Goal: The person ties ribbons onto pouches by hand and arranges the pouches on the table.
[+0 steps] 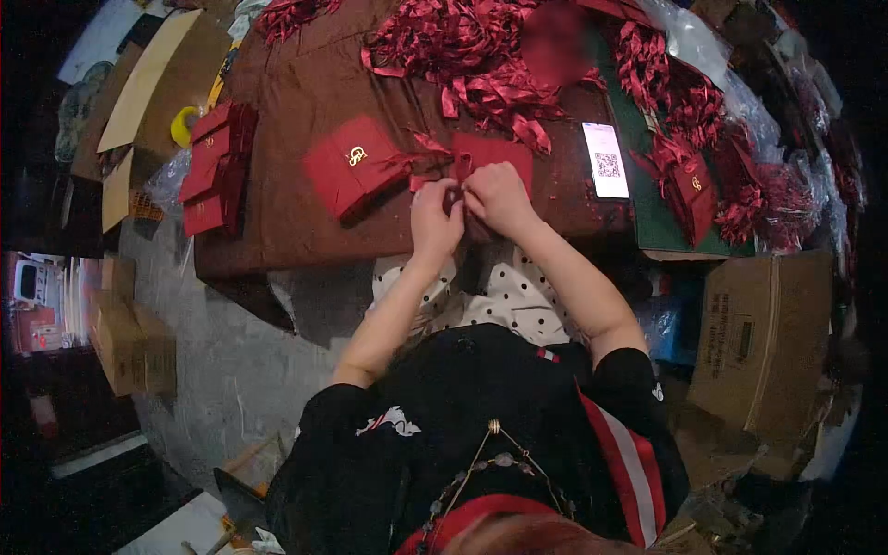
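At the near edge of the brown-covered table, my left hand and my right hand meet with their fingertips pinched together. A dark red ribbon runs out from between the fingers, and both hands appear to grip it. Just beyond them lies a red box or bag, partly covered by my right hand. Left of my hands sits a red gift box with a gold emblem. The exact part of the ribbon in my fingers is hidden.
Several red boxes stand at the table's left. A heap of red ribbons spreads at the back. On the right are a phone showing a QR code and another red box. A cardboard carton stands lower right.
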`<action>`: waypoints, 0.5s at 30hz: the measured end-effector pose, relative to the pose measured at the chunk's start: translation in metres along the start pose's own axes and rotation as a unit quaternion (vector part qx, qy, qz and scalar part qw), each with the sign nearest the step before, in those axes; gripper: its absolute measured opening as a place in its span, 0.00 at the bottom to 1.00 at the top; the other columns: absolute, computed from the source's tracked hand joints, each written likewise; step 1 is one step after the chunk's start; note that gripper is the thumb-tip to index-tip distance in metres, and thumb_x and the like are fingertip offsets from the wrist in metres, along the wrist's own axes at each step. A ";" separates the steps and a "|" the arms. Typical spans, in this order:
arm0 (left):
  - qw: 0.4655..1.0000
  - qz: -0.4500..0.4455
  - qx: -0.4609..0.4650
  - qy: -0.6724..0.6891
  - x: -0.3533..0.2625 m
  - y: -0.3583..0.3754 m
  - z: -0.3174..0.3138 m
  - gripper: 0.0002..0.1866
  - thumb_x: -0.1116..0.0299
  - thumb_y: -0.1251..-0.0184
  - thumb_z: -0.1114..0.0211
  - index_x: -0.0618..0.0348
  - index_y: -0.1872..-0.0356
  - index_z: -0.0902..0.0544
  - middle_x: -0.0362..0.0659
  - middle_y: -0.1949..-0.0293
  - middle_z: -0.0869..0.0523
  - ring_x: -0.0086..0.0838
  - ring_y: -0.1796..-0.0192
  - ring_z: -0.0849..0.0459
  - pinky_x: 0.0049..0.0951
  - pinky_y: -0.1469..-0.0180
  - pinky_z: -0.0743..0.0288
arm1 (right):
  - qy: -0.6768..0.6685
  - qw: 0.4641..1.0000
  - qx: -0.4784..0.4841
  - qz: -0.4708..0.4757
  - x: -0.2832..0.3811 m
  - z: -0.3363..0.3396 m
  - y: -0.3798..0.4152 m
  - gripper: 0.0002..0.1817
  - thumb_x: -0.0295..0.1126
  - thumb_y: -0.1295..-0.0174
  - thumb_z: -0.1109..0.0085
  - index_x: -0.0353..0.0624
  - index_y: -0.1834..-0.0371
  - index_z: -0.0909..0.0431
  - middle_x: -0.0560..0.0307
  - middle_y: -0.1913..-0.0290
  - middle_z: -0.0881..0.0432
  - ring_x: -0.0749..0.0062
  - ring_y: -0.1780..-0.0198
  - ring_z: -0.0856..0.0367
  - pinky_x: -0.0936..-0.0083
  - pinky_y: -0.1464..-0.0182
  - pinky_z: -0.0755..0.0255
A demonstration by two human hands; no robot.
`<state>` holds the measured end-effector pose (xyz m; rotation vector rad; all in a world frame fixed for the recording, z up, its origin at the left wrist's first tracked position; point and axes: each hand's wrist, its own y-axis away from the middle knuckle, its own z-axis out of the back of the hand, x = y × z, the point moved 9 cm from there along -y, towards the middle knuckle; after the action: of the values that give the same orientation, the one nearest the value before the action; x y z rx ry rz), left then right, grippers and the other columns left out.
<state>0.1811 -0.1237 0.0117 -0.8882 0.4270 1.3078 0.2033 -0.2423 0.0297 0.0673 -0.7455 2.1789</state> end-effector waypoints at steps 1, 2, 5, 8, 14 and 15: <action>1.000 0.008 0.013 0.006 0.001 0.000 -0.001 0.18 0.72 0.38 0.32 0.58 0.47 0.20 0.51 0.55 0.19 0.49 0.48 0.20 0.44 0.42 0.28 | -0.025 0.999 0.018 -0.017 -0.004 -0.003 -0.001 0.06 0.34 0.44 0.36 0.44 0.69 0.20 0.55 0.66 0.19 0.56 0.58 0.21 0.58 0.52 0.31; 1.000 -0.008 0.014 -0.010 -0.001 0.000 0.000 0.18 0.71 0.36 0.32 0.58 0.46 0.20 0.51 0.54 0.19 0.49 0.47 0.20 0.44 0.43 0.27 | -0.023 0.999 0.017 -0.015 -0.003 -0.002 -0.001 0.06 0.34 0.44 0.36 0.44 0.69 0.20 0.55 0.66 0.19 0.56 0.58 0.21 0.58 0.52 0.31; 0.999 0.012 0.029 -0.009 0.000 0.003 0.003 0.17 0.71 0.35 0.32 0.58 0.45 0.19 0.51 0.51 0.18 0.49 0.45 0.20 0.44 0.44 0.26 | -0.049 0.998 -0.010 -0.023 0.001 0.007 0.002 0.07 0.34 0.43 0.36 0.44 0.68 0.16 0.53 0.67 0.16 0.53 0.57 0.18 0.56 0.52 0.30; 0.999 0.003 0.034 0.008 0.001 0.006 0.004 0.19 0.72 0.37 0.31 0.58 0.44 0.19 0.51 0.51 0.18 0.49 0.45 0.19 0.44 0.43 0.25 | -0.082 0.994 -0.027 -0.071 0.000 0.011 0.005 0.06 0.34 0.44 0.35 0.45 0.69 0.15 0.55 0.66 0.16 0.54 0.57 0.18 0.55 0.52 0.31; 0.993 0.062 0.093 -0.024 0.001 0.007 0.010 0.23 0.65 0.38 0.28 0.56 0.42 0.19 0.51 0.48 0.15 0.47 0.45 0.17 0.42 0.45 0.23 | -0.030 0.997 -0.026 -0.073 0.005 0.004 0.007 0.05 0.35 0.44 0.35 0.49 0.69 0.15 0.56 0.68 0.17 0.56 0.59 0.20 0.57 0.54 0.32; 0.994 0.061 0.092 -0.024 0.003 0.007 0.011 0.23 0.65 0.38 0.28 0.56 0.42 0.19 0.51 0.48 0.15 0.47 0.45 0.17 0.42 0.45 0.23 | -0.030 0.997 -0.027 -0.073 0.006 0.004 0.007 0.05 0.35 0.44 0.35 0.49 0.69 0.15 0.56 0.68 0.17 0.56 0.59 0.20 0.57 0.54 0.32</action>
<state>0.1727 -0.1137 0.0141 -0.6831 0.5614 1.3754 0.1938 -0.2437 0.0315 0.1554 -0.8079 2.0252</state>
